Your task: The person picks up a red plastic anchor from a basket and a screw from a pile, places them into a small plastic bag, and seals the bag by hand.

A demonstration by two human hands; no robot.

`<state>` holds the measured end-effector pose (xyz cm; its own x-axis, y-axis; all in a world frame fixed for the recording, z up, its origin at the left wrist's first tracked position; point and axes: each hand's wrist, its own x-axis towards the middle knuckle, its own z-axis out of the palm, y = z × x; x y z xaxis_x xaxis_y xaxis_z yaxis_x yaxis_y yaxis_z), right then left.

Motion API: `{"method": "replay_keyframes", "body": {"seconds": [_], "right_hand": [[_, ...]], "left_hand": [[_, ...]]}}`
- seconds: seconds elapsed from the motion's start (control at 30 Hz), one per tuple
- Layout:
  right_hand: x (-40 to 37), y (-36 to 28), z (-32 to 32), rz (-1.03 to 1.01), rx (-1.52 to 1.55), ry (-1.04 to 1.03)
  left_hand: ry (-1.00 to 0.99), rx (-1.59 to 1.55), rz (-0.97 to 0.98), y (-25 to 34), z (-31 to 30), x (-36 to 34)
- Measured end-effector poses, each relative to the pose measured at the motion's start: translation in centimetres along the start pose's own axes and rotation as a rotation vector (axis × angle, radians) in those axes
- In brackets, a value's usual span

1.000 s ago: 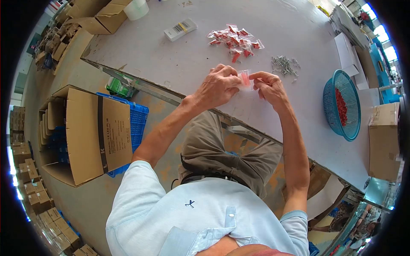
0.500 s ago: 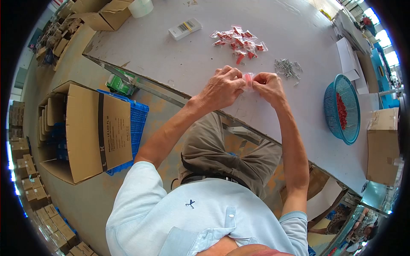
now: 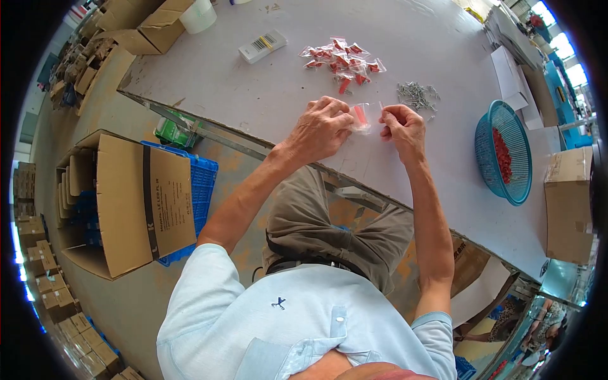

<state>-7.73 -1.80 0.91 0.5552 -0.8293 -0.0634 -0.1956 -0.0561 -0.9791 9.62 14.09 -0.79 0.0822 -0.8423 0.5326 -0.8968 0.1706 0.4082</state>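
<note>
By the table edge [image 3: 367, 182], left hand [image 3: 322, 130] pinched a filmy bag [image 3: 363, 128] around a slender red piece [image 3: 360, 114]; right hand [image 3: 404, 130], something slim [image 3: 381, 106].

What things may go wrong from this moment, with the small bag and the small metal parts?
1. The small thin piece pinched in the right hand's fingertips could slip; the table edge is near, so it might drop to the floor.
2. The left hand alone holds the clear bag, so the bag may tip or slip.
3. The right hand is close to the loose metal parts and might scatter them.
</note>
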Motion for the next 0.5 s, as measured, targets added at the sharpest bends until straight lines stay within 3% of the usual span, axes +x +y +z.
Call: {"method": "replay_keyframes", "body": {"seconds": [0.07,0.1,0.2,0.3,0.33,0.4,0.5], "right_hand": [[0.0,-0.1,-0.6,-0.077,0.056,0.034],[-0.1,-0.1,-0.7,-0.151,0.112,0.063],[-1.7,-2.8,-1.8,-0.359,-0.118,0.049],[-3.8,-5.6,-2.7,-0.579,-0.485,-0.079],[-4.1,-5.6,-2.8,-0.656,-0.494,-0.097],[-5.0,-5.8,-3.4,-0.625,-0.599,-0.102],[-5.5,-6.0,-4.0,-0.600,-0.576,-0.152]], "left_hand": [[0.000,0.021,0.007,0.1,-0.1,0.2],[0.102,0.014,0.018,0.5,-0.3,0.5],[0.355,-0.110,-0.049,1.7,-0.1,1.4],[0.345,-0.299,-0.078,4.2,-0.2,2.7],[0.324,-0.281,-0.006,4.9,-0.2,3.1],[0.200,-0.372,-0.065,5.7,0.8,3.2],[0.223,-0.478,-0.107,6.3,2.0,2.8]]}}
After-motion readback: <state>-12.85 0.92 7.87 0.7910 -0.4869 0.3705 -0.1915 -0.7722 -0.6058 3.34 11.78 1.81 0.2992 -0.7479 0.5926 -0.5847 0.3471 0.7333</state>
